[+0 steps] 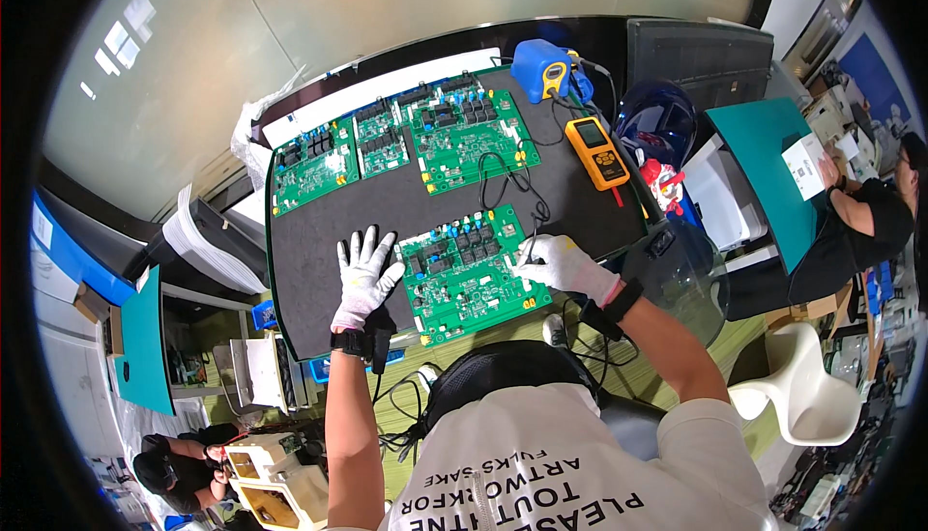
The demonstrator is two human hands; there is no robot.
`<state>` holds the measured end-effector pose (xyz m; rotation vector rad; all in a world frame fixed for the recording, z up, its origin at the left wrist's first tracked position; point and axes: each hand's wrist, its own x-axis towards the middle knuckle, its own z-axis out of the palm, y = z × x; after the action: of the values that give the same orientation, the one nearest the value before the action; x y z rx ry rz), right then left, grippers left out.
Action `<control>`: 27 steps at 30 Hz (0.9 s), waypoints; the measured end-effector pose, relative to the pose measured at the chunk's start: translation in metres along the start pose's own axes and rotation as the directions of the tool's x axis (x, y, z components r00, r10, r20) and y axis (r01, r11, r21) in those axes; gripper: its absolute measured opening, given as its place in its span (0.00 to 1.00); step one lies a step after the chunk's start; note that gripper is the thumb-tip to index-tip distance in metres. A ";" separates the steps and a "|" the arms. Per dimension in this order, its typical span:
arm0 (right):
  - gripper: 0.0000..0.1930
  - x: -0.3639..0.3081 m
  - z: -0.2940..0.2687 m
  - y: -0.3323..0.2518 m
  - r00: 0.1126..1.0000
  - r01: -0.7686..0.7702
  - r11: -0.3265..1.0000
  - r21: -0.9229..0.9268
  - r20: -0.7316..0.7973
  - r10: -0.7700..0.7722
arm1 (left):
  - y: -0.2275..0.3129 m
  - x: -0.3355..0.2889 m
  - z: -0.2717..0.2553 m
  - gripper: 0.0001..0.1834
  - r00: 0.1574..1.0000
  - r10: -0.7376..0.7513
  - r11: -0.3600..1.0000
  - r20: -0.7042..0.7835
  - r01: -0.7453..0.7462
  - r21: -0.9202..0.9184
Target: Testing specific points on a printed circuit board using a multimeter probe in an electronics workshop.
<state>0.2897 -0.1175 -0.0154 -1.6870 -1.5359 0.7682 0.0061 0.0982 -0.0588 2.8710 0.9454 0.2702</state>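
At frame centre, our left hand (365, 270) lies open, bracing beside the green circuit board (469, 270); our right hand (561, 262) pinches a black probe (529, 246) against its edge.

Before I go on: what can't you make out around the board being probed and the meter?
Head view only:
- Probe tip on the near green board: hidden under the right hand.
- Yellow multimeter reading: too small.
- Board parts: too small, bent by the fisheye.
- Mat under the left hand: covered by the glove.
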 end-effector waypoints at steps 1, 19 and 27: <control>0.12 0.000 0.000 -0.001 1.000 -0.010 1.000 0.005 0.006 0.010 | -0.001 -0.001 0.000 0.34 1.000 -0.001 1.000 -0.001 0.001 0.003; 0.13 -0.002 0.002 0.009 0.999 0.042 0.999 0.013 -0.031 -0.041 | 0.001 0.001 0.000 0.34 1.000 0.007 1.000 -0.004 -0.007 0.003; 0.12 -0.001 0.000 0.003 1.000 0.019 1.000 0.001 -0.009 -0.019 | 0.001 0.001 -0.001 0.34 1.000 0.010 1.000 -0.003 -0.010 0.007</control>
<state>0.2912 -0.1189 -0.0177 -1.6709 -1.5432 0.7507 0.0070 0.0981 -0.0581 2.8834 0.9346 0.2732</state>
